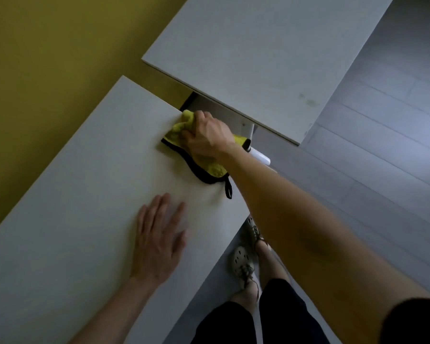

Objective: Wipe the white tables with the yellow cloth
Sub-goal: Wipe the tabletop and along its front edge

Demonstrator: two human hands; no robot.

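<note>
Two tables: near table under wipe; far table beyond a gap.
Right hand: closed on yellow cloth, bunched at near table's far corner.
Left hand: flat, open, empty, bracing.
Far table: beyond the right hand.

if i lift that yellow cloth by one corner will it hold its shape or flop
The yellow fleecy cloth with black trim would probably flop: it bunches under the right hand. It looks light, and its black loop already dangles off the near white table.
</note>
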